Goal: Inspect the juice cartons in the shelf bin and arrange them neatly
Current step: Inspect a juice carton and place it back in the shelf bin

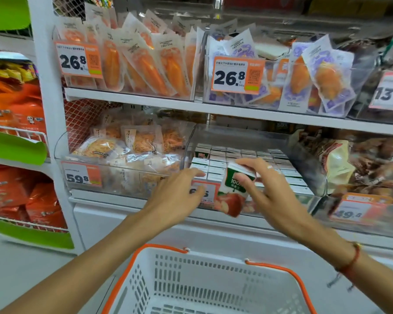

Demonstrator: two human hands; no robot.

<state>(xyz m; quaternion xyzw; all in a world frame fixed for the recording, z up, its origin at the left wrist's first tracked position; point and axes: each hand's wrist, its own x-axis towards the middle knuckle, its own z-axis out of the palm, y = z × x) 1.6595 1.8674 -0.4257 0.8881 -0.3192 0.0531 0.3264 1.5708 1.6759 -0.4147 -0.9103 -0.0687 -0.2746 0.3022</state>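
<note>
Held carton (235, 189): "100%"; price tags (237, 75): "26.8".

A white shelf (127, 196) carries three clear bins side by side. The left bin (123, 177) holds bagged snacks with orange contents and bears a 59.8 price tag. The middle shelf bin (309, 164) holds juice cartons (247, 155) packed upright in tight rows, tops showing. The right bin (361, 223) holds brown packets behind a 49.5 tag. The upper shelf (213, 109) carries more clear bins of orange-filled pouches, two tagged 26.8.

Clear plastic bin (304, 141); glossy cartons (218, 165)
</note>
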